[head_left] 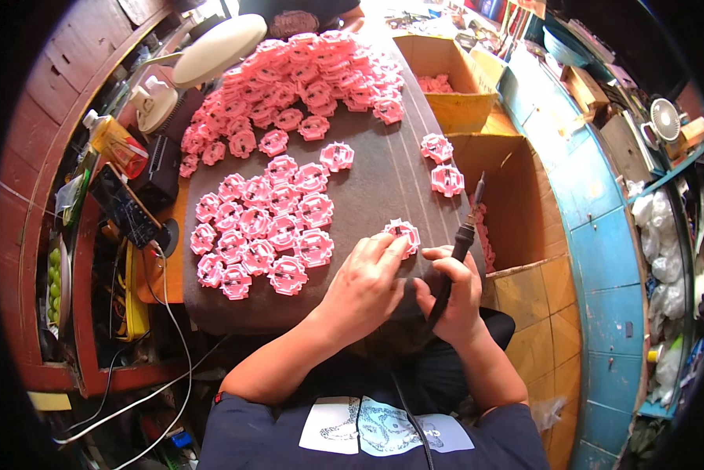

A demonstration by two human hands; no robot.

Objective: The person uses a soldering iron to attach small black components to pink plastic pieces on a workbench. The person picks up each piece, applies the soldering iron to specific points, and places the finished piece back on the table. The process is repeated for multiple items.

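With its fingertips, my left hand (pixel 365 288) grips a pink plastic part (pixel 407 233) against the dark tabletop (pixel 383 176); the fingers cover some of the part. My right hand (pixel 463 296) is wrapped round a soldering iron (pixel 465 233), its metal tip pointing up and away, apart from the part. To the left of my left hand, several similar pink parts (pixel 256 223) with dark pieces in their middles lie in close rows. Two more pink parts (pixel 447 180) lie near the table's right edge. A large heap of them (pixel 305 78) covers the far end.
Cardboard boxes (pixel 516 180) with pink parts inside stand along the table's right side. At the left are a phone on a stand (pixel 124 205), a bottle (pixel 117 145) and a white lamp head (pixel 220 50). A white cable (pixel 181 313) hangs at the lower left. Another person sits beyond the heap.
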